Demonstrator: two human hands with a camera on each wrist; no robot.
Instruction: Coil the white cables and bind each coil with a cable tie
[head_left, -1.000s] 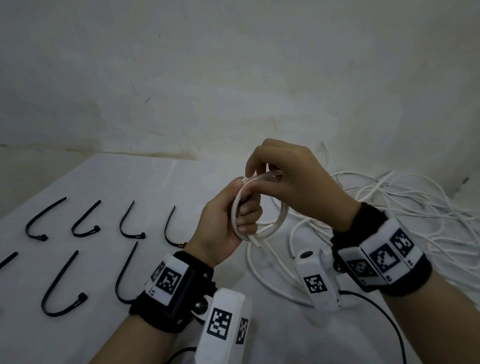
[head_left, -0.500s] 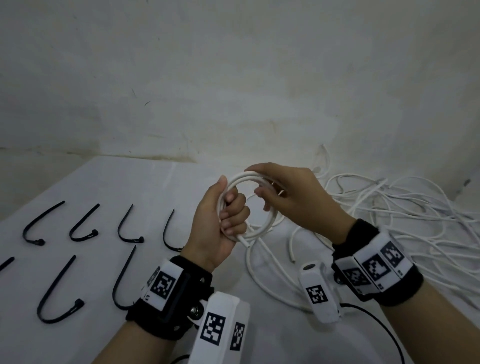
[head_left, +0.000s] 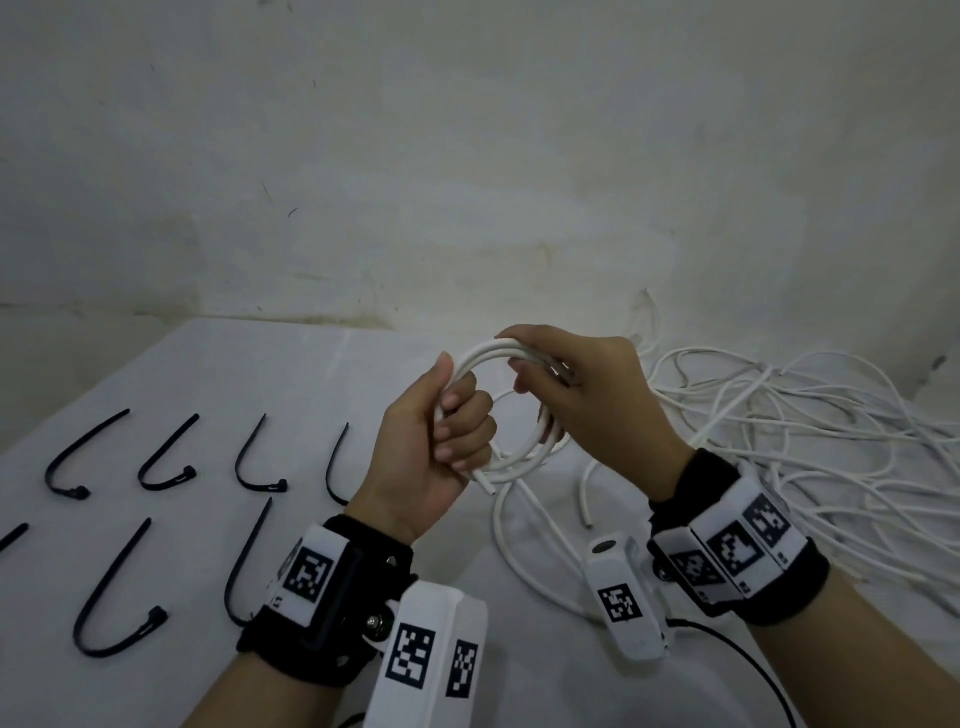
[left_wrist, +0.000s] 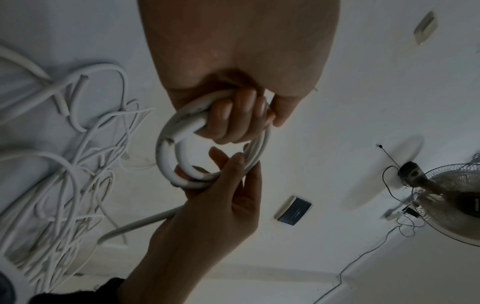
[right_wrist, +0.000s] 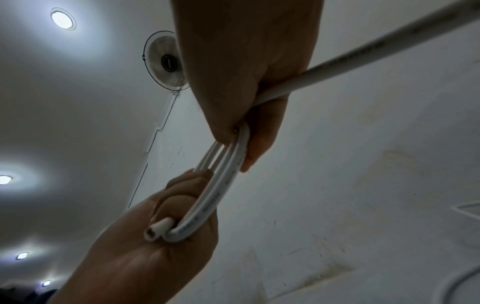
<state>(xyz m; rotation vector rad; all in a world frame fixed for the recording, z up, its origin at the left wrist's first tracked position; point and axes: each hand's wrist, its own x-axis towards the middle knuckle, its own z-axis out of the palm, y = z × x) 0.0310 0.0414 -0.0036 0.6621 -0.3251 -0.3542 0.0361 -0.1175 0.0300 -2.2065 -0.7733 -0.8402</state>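
Note:
A small white cable coil (head_left: 511, 462) of about three turns is held upright above the table between both hands. My left hand (head_left: 441, 431) grips the coil's left side in a fist, and the cable's cut end (head_left: 484, 486) sticks out below it. My right hand (head_left: 582, 400) holds the coil's top and right side, fingers curled over the strands (left_wrist: 197, 181). The cable's free run (right_wrist: 363, 55) leaves past the right palm. Several black cable ties (head_left: 166, 462) lie bent on the table at left.
A loose tangle of white cables (head_left: 810, 447) covers the table's right side, up to the wall. The white table (head_left: 270, 374) meets the wall at the back. One cable tie (head_left: 114, 613) lies near the front left. A fan (left_wrist: 451, 201) stands off the table.
The coil has gained another turn. My right hand swept round from the top to the coil's right side. Both hands have shifted slightly up and left.

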